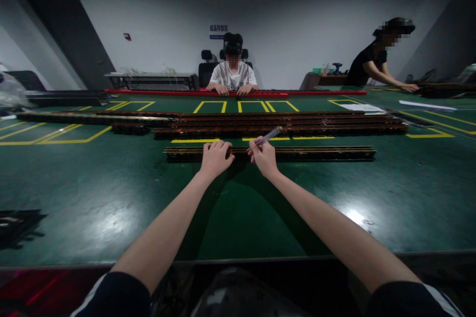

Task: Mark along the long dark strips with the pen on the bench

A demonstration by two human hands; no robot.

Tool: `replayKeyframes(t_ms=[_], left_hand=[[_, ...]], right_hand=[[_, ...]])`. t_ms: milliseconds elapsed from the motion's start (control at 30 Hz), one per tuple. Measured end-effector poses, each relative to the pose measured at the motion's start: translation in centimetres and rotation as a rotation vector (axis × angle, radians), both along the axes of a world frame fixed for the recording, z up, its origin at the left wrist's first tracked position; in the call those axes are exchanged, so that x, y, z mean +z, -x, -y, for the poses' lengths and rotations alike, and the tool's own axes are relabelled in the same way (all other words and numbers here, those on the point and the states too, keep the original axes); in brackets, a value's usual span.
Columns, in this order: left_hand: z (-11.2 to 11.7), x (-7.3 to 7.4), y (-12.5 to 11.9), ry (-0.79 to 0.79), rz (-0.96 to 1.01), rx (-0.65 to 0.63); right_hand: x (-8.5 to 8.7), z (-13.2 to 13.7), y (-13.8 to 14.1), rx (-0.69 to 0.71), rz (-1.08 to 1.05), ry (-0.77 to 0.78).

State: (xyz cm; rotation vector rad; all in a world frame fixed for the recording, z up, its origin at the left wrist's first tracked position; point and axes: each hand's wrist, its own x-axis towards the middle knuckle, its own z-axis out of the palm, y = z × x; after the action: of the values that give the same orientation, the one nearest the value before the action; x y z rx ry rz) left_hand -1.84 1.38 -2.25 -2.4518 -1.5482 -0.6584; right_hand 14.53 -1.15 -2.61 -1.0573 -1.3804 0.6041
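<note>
A long dark strip (pixel 320 153) with brownish edges lies across the green table in front of me. My left hand (pixel 214 157) rests on top of it, fingers curled over its far edge. My right hand (pixel 263 156) is just beside it, closed around a slim clear pen-like tool (pixel 268 136) whose tip points up and to the right. The tool's lower end is hidden in my fingers, close to the strip.
A stack of several similar long strips (pixel 260 123) lies farther back. Yellow floor-style markings (pixel 211 105) cross the green table (pixel 111 193). A seated person (pixel 232 75) works on a red strip (pixel 320 92) opposite; another person (pixel 375 62) leans at right. A dark object (pixel 17 225) sits at left.
</note>
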Motion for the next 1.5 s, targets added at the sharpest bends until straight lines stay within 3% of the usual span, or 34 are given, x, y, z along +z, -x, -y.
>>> replayKeyframes(t_ms=[1500], left_hand=[[-0.19, -0.51, -0.17, -0.043, -0.042, -0.045]], right_hand=[[-0.11, -0.04, 0.0, 0.009, -0.006, -0.013]])
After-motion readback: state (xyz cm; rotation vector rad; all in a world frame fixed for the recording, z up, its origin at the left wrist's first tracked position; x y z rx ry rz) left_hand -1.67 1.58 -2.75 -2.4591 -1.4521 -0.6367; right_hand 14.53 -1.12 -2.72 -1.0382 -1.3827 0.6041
